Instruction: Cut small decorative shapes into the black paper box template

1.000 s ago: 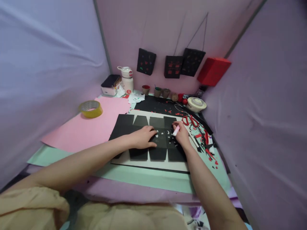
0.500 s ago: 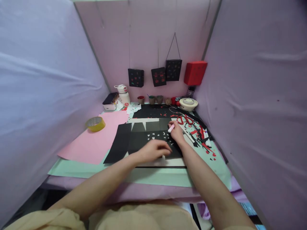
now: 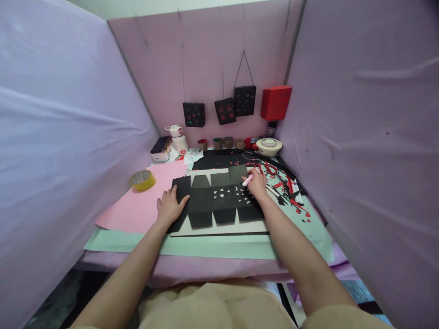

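A sheet of black card (image 3: 202, 198) with trapezoid flaps along both long edges lies on a white board (image 3: 202, 230). Small hearts, stars, a crescent moon and triangles are cut through its right half, and white shows through them. My left hand (image 3: 170, 206) rests on the card's left end with fingers spread. In my right hand (image 3: 257, 183) is a slim pink craft knife (image 3: 247, 180), held over the right part of the card near the cut shapes. Its tip cannot be made out.
Red scissors (image 3: 270, 169), markers (image 3: 297, 194) and paper scraps lie at the right. Yellow tape (image 3: 142, 181) sits on pink paper (image 3: 126, 212) at left. Behind stand a white bottle (image 3: 179, 140), small pots (image 3: 217, 143) and a lidded bowl (image 3: 269, 147). Decorated boxes (image 3: 244, 100) hang above.
My left hand has moved from over the card's lower middle to its left end and now lies spread. The front flaps show, lying over the white board. My right hand still holds the knife.
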Demonstrator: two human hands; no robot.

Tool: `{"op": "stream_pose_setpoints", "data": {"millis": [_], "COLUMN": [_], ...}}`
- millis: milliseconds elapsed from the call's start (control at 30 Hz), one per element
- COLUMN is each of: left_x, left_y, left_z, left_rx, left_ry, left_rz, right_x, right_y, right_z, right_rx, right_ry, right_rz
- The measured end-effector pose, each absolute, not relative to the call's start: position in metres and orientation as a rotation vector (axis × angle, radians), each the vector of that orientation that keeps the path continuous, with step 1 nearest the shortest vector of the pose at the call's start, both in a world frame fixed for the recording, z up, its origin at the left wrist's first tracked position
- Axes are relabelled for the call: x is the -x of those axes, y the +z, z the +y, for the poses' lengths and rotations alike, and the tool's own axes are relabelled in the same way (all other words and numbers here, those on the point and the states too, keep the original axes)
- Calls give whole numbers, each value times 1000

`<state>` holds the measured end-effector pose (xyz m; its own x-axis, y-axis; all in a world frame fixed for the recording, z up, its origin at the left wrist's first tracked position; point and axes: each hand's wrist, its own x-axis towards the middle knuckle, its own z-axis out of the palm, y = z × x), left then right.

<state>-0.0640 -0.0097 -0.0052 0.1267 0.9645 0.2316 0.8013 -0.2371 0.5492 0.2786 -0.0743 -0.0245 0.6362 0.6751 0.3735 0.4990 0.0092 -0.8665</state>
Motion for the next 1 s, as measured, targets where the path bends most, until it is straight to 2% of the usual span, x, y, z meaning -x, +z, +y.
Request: {"op": "stream_pose_setpoints", "data": {"millis": [367,633,1000], "left_x": [85,89,89], "left_y": [-12,-8,-4], "left_z": [-2,-2,-5], "left_rx": [-1616,-1374,-1292], "left_ry": [1429,1591,1650], "left_rz": [1283,995,965], "right_x": [-288,-300,-301], "right_y": [-9,-6,-7], "right_z": [-74,-74,-75], "right_rx": [1176,1069,1033], "right_ry": [280,261,296], "right_rz": [-826,-767,-805]}}
